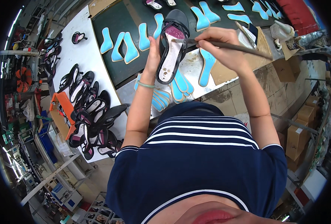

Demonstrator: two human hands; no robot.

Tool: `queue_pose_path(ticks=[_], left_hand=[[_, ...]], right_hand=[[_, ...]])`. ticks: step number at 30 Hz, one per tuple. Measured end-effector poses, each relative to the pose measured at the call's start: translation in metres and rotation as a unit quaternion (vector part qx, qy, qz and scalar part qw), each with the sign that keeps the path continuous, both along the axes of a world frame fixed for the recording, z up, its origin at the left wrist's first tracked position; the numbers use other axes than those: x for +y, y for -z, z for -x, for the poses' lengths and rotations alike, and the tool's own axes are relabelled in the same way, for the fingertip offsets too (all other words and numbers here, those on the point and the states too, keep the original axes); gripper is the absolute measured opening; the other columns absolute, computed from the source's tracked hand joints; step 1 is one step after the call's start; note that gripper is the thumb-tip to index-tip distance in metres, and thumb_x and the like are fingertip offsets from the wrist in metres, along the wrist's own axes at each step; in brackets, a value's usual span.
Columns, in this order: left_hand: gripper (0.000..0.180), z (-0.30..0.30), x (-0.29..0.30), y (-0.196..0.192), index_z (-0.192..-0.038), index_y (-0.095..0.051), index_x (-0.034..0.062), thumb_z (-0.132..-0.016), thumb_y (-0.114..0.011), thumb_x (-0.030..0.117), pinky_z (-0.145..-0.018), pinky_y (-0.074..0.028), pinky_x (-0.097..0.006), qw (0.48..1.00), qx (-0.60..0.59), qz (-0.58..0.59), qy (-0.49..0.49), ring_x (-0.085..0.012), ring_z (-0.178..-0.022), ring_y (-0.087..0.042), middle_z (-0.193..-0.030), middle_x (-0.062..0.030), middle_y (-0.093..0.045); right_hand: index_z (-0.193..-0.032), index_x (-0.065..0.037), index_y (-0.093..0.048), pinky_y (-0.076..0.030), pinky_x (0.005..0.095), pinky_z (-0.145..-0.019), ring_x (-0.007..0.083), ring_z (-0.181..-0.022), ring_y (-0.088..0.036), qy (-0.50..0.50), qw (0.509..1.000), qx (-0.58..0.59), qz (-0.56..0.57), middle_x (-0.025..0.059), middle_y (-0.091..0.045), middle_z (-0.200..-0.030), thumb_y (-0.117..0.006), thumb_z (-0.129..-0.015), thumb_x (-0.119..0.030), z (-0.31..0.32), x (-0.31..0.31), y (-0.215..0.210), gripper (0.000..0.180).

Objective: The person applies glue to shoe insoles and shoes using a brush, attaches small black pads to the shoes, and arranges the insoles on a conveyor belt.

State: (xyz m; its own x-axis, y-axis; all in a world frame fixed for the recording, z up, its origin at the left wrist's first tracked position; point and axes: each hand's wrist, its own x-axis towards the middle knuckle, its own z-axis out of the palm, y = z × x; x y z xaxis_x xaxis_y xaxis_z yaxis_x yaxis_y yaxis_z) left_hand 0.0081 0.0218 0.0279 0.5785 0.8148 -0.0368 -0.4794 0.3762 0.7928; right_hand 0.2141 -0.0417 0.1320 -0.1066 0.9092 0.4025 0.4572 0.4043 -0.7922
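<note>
My left hand [154, 56] grips a black strappy sandal [169, 61] from its left side, thumb up and the other fingers hidden behind it. The sandal's pale inner sole faces me, with a magenta patch towards the toe and small marks at the heel. My right hand [224, 45] is closed around a long brush [249, 50]. Its handle slants down to the right, and its tip touches the inner sole near the magenta patch. Below the sandal lie several overlapping blue insoles [181, 85]. A single blue insole [207, 67] rests below my right hand.
More blue insoles [130, 48] are spread over the dark green surface [115, 74]. A heap of black sandals [94, 112] lies on the white table to the left, beside an orange object [63, 112]. A whitish plastic container [281, 31] stands at the right; cardboard boxes [298, 138] are beyond.
</note>
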Motion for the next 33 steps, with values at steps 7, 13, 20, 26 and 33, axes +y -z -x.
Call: queue_pose_path(ticks=[7,13,20,26,33], left_hand=[[0.075,0.005,-0.014,0.000,-0.144,-0.026,0.0081,-0.095,-0.015,0.063,-0.094,-0.044,-0.032,0.989,0.019,-0.098,-0.112,-0.0179,-0.114,-0.052,-0.131,-0.0074,-0.048],[0.077,0.020,-0.014,0.023,-0.149,-0.017,0.0068,-0.096,-0.017,0.063,-0.110,-0.025,-0.033,0.980,0.004,-0.120,-0.158,-0.0205,-0.133,-0.032,-0.145,-0.0085,-0.033],[0.070,0.067,0.001,0.055,-0.134,-0.041,0.0143,-0.092,-0.022,0.068,-0.074,-0.056,-0.043,0.970,-0.121,0.045,-0.204,-0.0268,-0.095,-0.064,-0.116,-0.0107,-0.059],[0.071,0.141,0.006,0.089,-0.130,-0.047,0.0164,-0.087,-0.031,0.071,-0.072,-0.054,-0.047,0.933,-0.169,0.115,-0.297,-0.0350,-0.101,-0.062,-0.119,-0.0118,-0.059],[0.065,0.204,0.019,0.095,-0.132,-0.045,0.0162,-0.093,-0.026,0.064,-0.072,-0.055,-0.049,0.911,-0.192,0.095,-0.353,-0.0426,-0.109,-0.056,-0.128,-0.0165,-0.054]], right_hand=[[-0.089,0.002,-0.068,-0.049,0.0246,-0.062,0.0130,-0.071,-0.064,-0.037,0.999,-0.010,0.022,0.0085,-0.065,-0.077,-0.064,-0.080,0.000,0.016,0.009,0.018,0.010],[-0.084,0.009,-0.067,-0.054,0.0256,-0.068,0.0170,-0.074,-0.069,-0.173,0.933,0.158,0.273,0.0125,-0.068,-0.077,-0.060,-0.078,0.003,0.004,0.022,0.015,0.010],[-0.083,0.008,-0.060,-0.052,0.0358,-0.061,0.0285,-0.060,-0.062,-0.198,0.817,0.495,0.219,0.0181,-0.062,-0.076,-0.048,-0.086,-0.012,-0.047,0.044,0.017,0.024],[-0.069,-0.005,-0.046,-0.048,0.0461,-0.084,0.0325,-0.087,-0.058,-0.089,0.757,0.607,0.226,0.0164,-0.058,-0.080,-0.039,-0.093,-0.018,-0.057,0.110,0.030,0.028],[-0.073,-0.009,-0.050,-0.031,0.0276,-0.043,0.0095,-0.044,-0.035,-0.088,0.836,0.368,0.396,-0.0038,-0.036,-0.056,-0.055,-0.092,-0.025,-0.015,0.265,0.027,0.025]])
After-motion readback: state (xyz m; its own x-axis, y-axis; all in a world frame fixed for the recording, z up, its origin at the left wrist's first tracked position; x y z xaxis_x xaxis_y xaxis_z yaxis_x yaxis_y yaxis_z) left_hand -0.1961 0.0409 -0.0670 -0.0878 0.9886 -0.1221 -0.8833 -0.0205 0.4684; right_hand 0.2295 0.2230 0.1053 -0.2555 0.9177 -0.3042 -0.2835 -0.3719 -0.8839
